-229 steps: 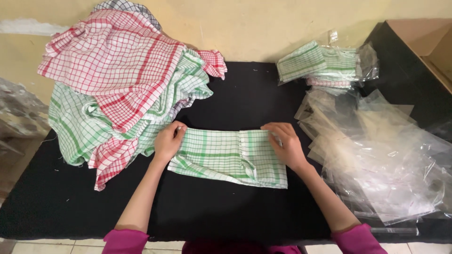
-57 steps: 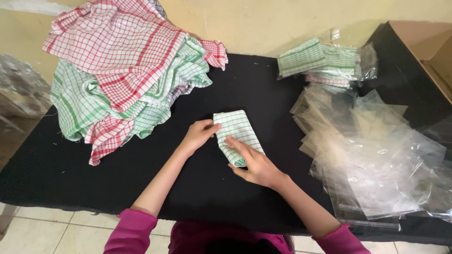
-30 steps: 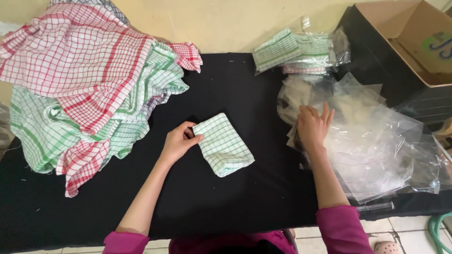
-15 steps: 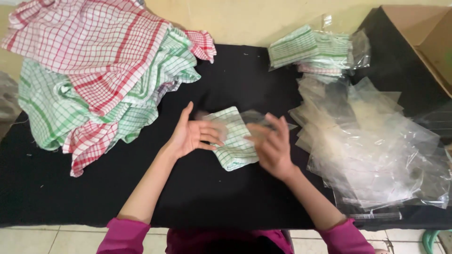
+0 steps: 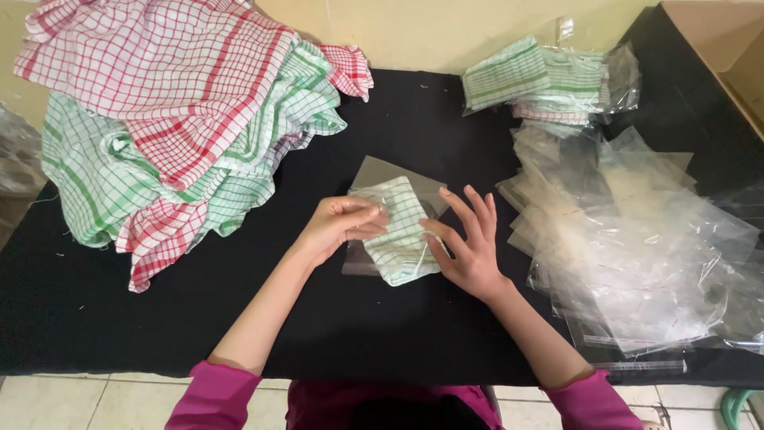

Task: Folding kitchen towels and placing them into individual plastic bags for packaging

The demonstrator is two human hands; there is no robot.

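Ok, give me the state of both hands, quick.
Left hand: fingers curled on the folded green checked cloth and clear bag.
Right hand: open, fingers spread, thumb touching the cloth.

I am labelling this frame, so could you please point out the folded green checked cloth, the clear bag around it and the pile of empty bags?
folded green checked cloth (image 5: 400, 239), head view, its middle.
clear bag (image 5: 382, 173), head view, top flap.
pile of empty bags (image 5: 637, 247), head view, middle.

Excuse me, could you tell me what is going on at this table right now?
A person is handling a folded green-checked cloth together with a clear plastic bag on a black table. The left hand touches the cloth's left edge; the right hand, fingers spread, rests at its right. A pile of loose checked cloths lies far left, empty bags lie right, and bagged cloths are stacked behind them.
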